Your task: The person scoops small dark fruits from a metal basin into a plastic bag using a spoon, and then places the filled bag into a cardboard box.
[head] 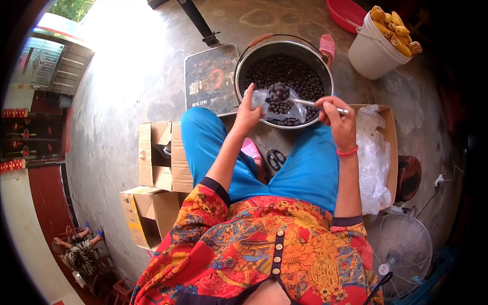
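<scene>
A steel pail [330, 82] with a wire handle holds many small dark round balls [289, 66] in front of my knees. My right hand [332, 110] grips the metal handle of a ladle [305, 101]. Its bowl is heaped with dark balls and sits over the mouth of a clear plastic bag [263, 100]. With my left hand [248, 110] I hold the bag's left side above the pail, the index finger pointing outward. Whether the bag contains balls cannot be told, as more show through and behind it.
A platform scale [207, 82] adjoins the pail on the left. Cardboard boxes [182, 160] stand by my left leg; a carton of plastic bags [370, 164] is at my right. Scissors [275, 158] lie between my feet. A bucket of corn [375, 51], a red basin [345, 17] and a fan [400, 248] stand around. A person [80, 249] sits far left.
</scene>
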`<state>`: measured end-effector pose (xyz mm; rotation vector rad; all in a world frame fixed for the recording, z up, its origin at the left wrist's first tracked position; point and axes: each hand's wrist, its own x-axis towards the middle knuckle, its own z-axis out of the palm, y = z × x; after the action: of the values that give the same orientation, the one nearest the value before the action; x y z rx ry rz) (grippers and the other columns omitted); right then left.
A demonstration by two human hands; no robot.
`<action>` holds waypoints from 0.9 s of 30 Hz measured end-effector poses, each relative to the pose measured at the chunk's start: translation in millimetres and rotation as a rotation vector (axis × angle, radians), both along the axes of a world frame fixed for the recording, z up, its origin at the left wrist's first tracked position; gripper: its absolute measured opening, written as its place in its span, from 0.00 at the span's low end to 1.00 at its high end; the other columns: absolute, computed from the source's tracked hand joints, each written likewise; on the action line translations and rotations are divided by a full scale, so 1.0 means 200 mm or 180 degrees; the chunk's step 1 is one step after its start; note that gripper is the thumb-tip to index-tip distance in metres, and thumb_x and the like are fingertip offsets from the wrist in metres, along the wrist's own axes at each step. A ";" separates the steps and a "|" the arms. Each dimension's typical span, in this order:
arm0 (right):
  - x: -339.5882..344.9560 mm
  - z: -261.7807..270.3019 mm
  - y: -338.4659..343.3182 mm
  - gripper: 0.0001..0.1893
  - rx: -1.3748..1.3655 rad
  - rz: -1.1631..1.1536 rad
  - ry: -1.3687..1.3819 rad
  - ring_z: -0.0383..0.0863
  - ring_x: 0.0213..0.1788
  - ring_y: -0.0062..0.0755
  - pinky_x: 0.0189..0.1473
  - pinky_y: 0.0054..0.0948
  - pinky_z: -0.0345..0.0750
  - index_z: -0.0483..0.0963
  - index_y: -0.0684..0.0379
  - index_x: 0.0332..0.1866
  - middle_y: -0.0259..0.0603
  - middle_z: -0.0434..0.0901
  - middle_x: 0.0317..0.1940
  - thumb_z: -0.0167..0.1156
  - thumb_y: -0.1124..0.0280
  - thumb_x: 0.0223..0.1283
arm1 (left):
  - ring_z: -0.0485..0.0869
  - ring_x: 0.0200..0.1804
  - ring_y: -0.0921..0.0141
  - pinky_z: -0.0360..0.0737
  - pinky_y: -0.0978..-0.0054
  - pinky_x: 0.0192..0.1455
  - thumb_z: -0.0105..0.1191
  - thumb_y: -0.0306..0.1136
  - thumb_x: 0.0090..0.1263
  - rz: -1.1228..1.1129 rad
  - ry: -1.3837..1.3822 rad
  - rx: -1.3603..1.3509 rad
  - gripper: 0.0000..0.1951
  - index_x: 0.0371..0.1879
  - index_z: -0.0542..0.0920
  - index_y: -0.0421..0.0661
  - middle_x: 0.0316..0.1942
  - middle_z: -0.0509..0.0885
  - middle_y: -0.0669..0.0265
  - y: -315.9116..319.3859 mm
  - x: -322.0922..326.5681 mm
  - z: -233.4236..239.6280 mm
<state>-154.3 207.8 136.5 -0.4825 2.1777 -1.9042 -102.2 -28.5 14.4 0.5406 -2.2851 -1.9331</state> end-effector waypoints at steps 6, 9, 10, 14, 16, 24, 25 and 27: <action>-0.11 -0.10 -0.13 0.10 0.0644 -0.0484 0.0643 0.73 0.17 0.16 0.20 0.22 0.68 0.78 0.62 0.29 0.34 0.71 0.12 0.51 0.70 0.58 | 0.77 0.26 0.78 0.77 0.79 0.30 0.49 0.20 0.60 0.0004 0.0140 -0.0398 0.34 0.67 0.56 0.45 0.26 0.78 0.66 0.04 0.06 -0.20; -0.03 -0.09 -0.12 0.10 0.0684 -0.0323 0.0683 0.73 0.18 0.16 0.21 0.21 0.67 0.77 0.62 0.29 0.34 0.72 0.12 0.50 0.70 0.59 | 0.77 0.25 0.78 0.77 0.79 0.29 0.50 0.21 0.61 -0.0098 0.0023 -0.0050 0.32 0.67 0.58 0.45 0.29 0.77 0.64 0.02 0.07 -0.20; 0.00 -0.08 -0.12 0.10 0.0541 -0.0202 0.0600 0.73 0.18 0.17 0.20 0.21 0.67 0.77 0.63 0.29 0.35 0.72 0.13 0.50 0.71 0.59 | 0.76 0.24 0.78 0.76 0.81 0.28 0.50 0.22 0.61 -0.0002 -0.0068 0.0083 0.30 0.65 0.61 0.43 0.33 0.76 0.64 0.03 0.07 -0.20; 0.09 -0.12 -0.09 0.08 0.0537 0.0161 0.0215 0.71 0.16 0.18 0.20 0.20 0.66 0.77 0.62 0.29 0.37 0.73 0.14 0.52 0.71 0.57 | 0.77 0.23 0.78 0.75 0.82 0.24 0.51 0.23 0.61 0.0376 -0.0044 0.0092 0.21 0.56 0.70 0.42 0.34 0.74 0.70 0.05 0.06 -0.15; 0.09 -0.18 -0.06 0.08 0.0738 0.0227 0.0308 0.70 0.16 0.18 0.20 0.21 0.65 0.77 0.62 0.29 0.38 0.74 0.14 0.52 0.71 0.56 | 0.77 0.23 0.78 0.74 0.82 0.23 0.50 0.23 0.62 0.0416 -0.0117 0.0060 0.19 0.53 0.72 0.41 0.33 0.74 0.70 0.04 0.04 -0.16; 0.09 -0.15 -0.05 0.07 0.0660 -0.0069 0.0379 0.71 0.16 0.20 0.20 0.22 0.65 0.77 0.62 0.27 0.40 0.74 0.16 0.52 0.73 0.54 | 0.81 0.37 0.61 0.77 0.64 0.39 0.58 0.35 0.56 0.0754 0.0637 -0.2204 0.17 0.43 0.78 0.40 0.36 0.77 0.57 0.04 0.03 -0.20; 0.08 -0.13 -0.03 0.07 0.0665 -0.0090 0.0371 0.71 0.16 0.20 0.20 0.22 0.65 0.77 0.62 0.27 0.40 0.74 0.16 0.52 0.73 0.54 | 0.81 0.37 0.61 0.77 0.64 0.39 0.58 0.35 0.56 0.0732 0.0638 -0.2198 0.17 0.43 0.78 0.40 0.36 0.77 0.57 0.06 0.03 -0.16; 0.07 -0.09 0.00 0.09 0.0813 -0.0180 0.0671 0.65 0.18 0.10 0.20 0.17 0.61 0.77 0.63 0.27 0.28 0.70 0.14 0.50 0.74 0.57 | 0.79 0.45 0.58 0.75 0.62 0.45 0.60 0.39 0.54 0.0299 -0.0319 -0.2376 0.17 0.38 0.80 0.39 0.42 0.77 0.55 0.08 0.04 -0.06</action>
<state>-140.0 208.2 118.4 -0.6021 2.5489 -1.6316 -94.6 -12.7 1.7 0.6257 -2.7214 -0.9006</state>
